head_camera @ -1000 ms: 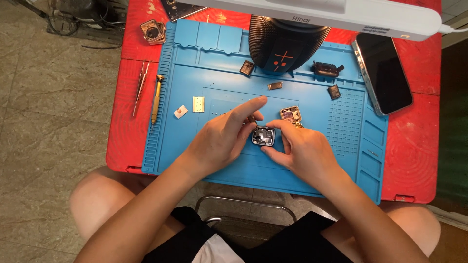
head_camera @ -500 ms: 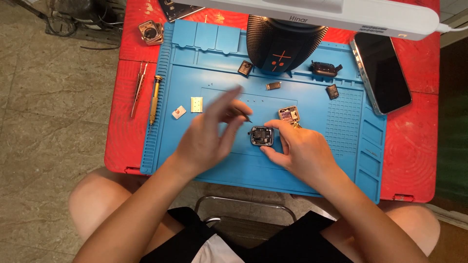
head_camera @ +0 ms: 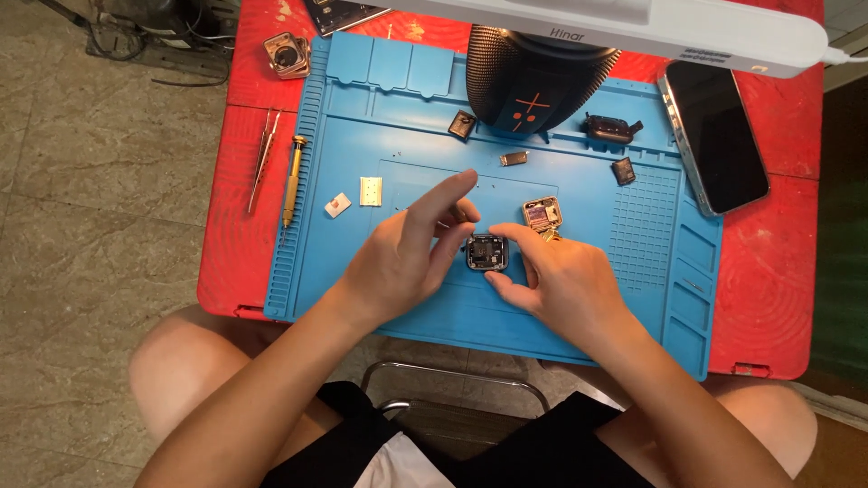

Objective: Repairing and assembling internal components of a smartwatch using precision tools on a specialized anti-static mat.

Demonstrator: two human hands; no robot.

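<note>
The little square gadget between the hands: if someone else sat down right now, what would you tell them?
Left hand: fingers touch the left edge of the small square gadget, index finger lifted; nothing gripped.
Right hand: thumb and fingers pinch the gadget from the right and hold it on the blue mat.
The gadget lies open, its insides showing.
Nearby: a second opened square part just beyond the right hand, small loose parts further up the mat, two pale pieces to the left.
Screwdriver and tweezers lie untouched at the mat's left edge; phone at the right.
I cannot tell what is left inside.
</note>
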